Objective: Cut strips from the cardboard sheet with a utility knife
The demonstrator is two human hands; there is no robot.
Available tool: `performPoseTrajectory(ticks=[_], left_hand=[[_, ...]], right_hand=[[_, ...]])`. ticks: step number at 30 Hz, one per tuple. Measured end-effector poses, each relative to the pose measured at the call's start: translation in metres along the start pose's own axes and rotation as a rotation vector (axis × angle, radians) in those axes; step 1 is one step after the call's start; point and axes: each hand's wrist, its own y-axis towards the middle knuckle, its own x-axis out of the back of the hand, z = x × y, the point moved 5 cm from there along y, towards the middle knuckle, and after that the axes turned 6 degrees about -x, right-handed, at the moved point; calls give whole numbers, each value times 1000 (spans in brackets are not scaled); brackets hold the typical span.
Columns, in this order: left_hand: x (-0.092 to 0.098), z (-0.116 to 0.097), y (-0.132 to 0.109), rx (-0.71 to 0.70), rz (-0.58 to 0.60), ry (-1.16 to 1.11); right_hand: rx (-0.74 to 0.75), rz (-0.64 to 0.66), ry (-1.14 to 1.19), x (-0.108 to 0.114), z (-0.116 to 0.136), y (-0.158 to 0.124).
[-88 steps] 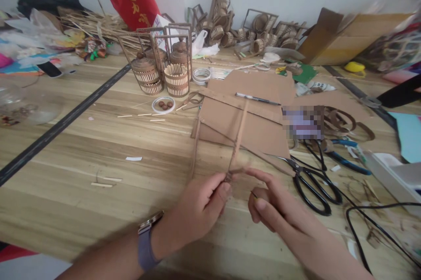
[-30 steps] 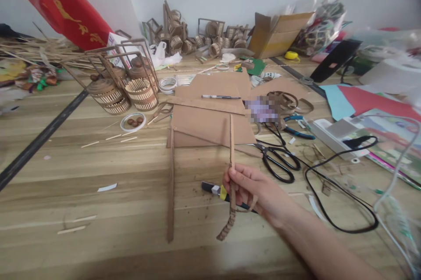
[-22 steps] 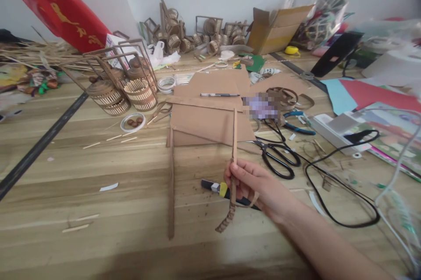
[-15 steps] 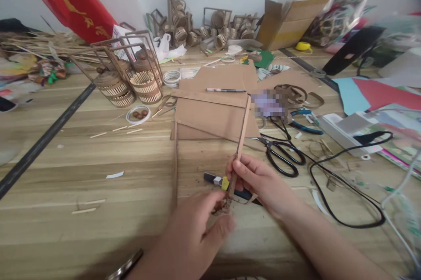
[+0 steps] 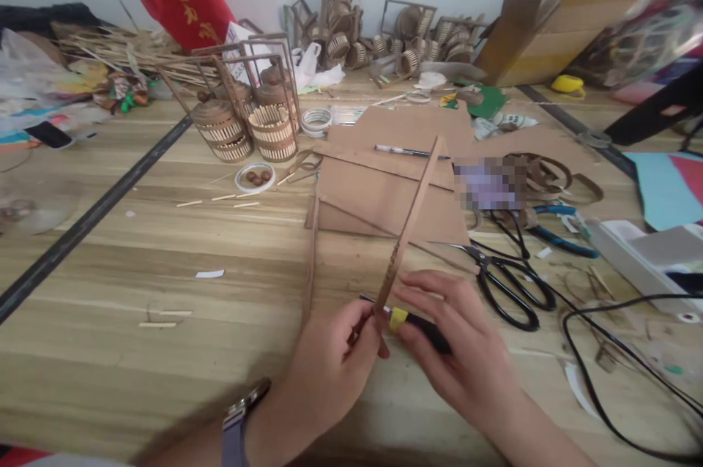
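My left hand [image 5: 335, 361] is closed in a pinch on the lower end of a long thin cardboard strip [image 5: 414, 211]. The strip slants up and to the right over the brown cardboard sheets [image 5: 378, 192]. My right hand [image 5: 458, 350] sits just right of that pinch. Its fingers curl round a black utility knife [image 5: 425, 331] with a yellow slider, low over the wooden table [image 5: 165, 350]. A second cardboard strip [image 5: 312, 255] lies flat on the table left of my hands. A watch [image 5: 242, 412] is on my left wrist.
Black scissors [image 5: 510, 291], blue-handled pliers [image 5: 563, 241] and a black cable [image 5: 631, 379] lie to the right. A pen [image 5: 406, 152] rests on the cardboard. Woven baskets in wire frames [image 5: 258, 123] and a white lid with beads [image 5: 255, 176] stand behind on the left. Clutter lines the wall.
My left hand came in and took the strip's lower end. My right hand let go of the strip and closed on the knife. The strip now tilts further right.
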Motion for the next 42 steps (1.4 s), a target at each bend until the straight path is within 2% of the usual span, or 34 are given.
performPoseTrajectory(ticks=[3,10,16,21,25,42], left_hand=[[1,-2,2,-79,-38,40],[2,-2,-1,-118,-24,-20],[5,-5,-1,-167,-56,74],[1,-3,-5,-218,19,153],[-1,-3,-7,-240,66,121],[2,-11,-5,-404,116,199]], right_hand=[[115,38,-8,-3,9,-1],[136,102,23,-6,14,2],[133,62,-20,-8,15,-1],[64,48,73,-5,13,0],[-9,60,151,-3,10,2],[-227,50,346,-2,2,1]])
